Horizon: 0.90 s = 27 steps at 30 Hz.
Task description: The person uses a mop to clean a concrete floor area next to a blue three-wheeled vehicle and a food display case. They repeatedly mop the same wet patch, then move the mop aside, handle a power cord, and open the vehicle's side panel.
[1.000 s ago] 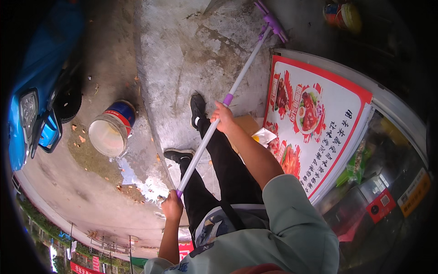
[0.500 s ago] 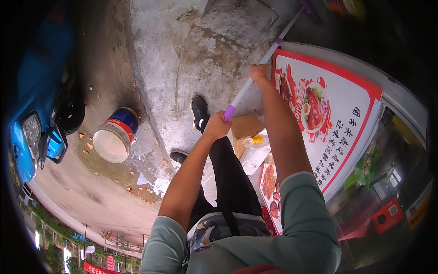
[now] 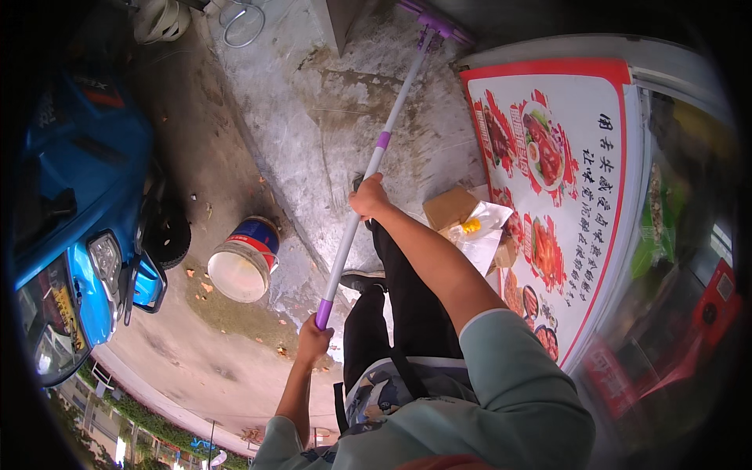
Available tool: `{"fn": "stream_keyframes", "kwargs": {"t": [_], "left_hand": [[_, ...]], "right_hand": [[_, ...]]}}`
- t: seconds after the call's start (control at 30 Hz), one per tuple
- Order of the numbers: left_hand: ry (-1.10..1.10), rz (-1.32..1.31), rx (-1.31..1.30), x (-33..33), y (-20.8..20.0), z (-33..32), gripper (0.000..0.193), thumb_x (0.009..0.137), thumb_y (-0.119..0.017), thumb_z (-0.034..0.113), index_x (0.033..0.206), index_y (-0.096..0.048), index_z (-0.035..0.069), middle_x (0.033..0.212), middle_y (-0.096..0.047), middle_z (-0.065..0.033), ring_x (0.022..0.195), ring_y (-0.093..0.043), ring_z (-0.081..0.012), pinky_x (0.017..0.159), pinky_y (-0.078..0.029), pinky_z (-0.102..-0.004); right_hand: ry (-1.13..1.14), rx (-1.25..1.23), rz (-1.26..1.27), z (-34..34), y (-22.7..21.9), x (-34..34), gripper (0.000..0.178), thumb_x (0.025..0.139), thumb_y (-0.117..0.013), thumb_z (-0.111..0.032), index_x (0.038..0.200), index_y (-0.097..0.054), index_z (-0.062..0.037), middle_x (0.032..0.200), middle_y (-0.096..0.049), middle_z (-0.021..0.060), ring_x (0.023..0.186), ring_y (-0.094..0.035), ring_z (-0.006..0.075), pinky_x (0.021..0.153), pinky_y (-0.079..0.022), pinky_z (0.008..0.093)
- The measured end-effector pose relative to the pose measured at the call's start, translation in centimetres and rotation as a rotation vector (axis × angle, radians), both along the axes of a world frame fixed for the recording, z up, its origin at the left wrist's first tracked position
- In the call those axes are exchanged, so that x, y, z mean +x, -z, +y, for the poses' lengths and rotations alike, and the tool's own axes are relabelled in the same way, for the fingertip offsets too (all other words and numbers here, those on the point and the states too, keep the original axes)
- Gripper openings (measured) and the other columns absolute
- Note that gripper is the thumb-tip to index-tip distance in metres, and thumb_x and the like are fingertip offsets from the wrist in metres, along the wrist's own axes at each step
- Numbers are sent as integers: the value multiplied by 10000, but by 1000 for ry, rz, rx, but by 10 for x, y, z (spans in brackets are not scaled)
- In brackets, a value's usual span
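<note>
Clearly, both your hands are wrapped around the long-handled mop (image 3: 357,225), one at its near end and one farther up. Your left hand (image 3: 314,342) is closed about the purple grip at the bottom, while your right hand (image 3: 367,196) grasps the pale pole below its purple collar (image 3: 383,139). From there the pole slants up and away to your right, ending in a wide purple head (image 3: 437,23) well beyond your right hand, near the corner of the white and red food panel (image 3: 591,196). You cannot tell from this view whether that head touches the ground.

Under you is worn, stained concrete (image 3: 274,102), with a seam running along it to your left. Past that seam, a bucket (image 3: 239,270) with a blue and red side stands near a blue vehicle (image 3: 86,180). Dry leaves (image 3: 205,287) are scattered around there. On your right, a cardboard box (image 3: 450,207) sits beside the panel, near a yellow item (image 3: 471,225), and a glass-fronted case (image 3: 666,305) stands beyond the panel.
</note>
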<state>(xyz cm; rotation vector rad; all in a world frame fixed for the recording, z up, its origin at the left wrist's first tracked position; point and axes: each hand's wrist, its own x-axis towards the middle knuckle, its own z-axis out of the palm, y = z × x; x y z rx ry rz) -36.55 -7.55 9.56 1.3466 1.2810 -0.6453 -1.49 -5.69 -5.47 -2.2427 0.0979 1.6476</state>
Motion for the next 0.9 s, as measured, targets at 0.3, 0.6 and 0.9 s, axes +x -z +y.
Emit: {"fn": "stream_keyframes", "kwargs": {"t": [0.3,0.6,0.9], "left_hand": [[0,53,43,-76,-60,10,299,710,-623,38,999,-597,-32,699,-572,-112,615,-567,-227,610,-473,-368],[-7,112,42,-148,-127,-11,272,707,-620,7,975,-604,-35,710,-591,-155,656,-607,-288,644,-487,-392],[-17,372,66,-272,-285,-63,223,676,-621,47,892,-609,-7,689,-598,-221,658,-616,-417,634,-498,-456]], "right_hand": [[-97,32,105,7,-21,-68,533,891,-612,-176,1076,-204,113,822,-662,278,607,-710,333,487,-607,380],[-167,-34,155,-14,-62,-153,661,907,-600,-256,1175,-159,157,795,-669,239,525,-675,301,458,-580,405],[-361,86,128,-81,-145,-339,595,941,-556,-280,1140,-186,142,723,-632,243,512,-648,300,459,-548,397]]}}
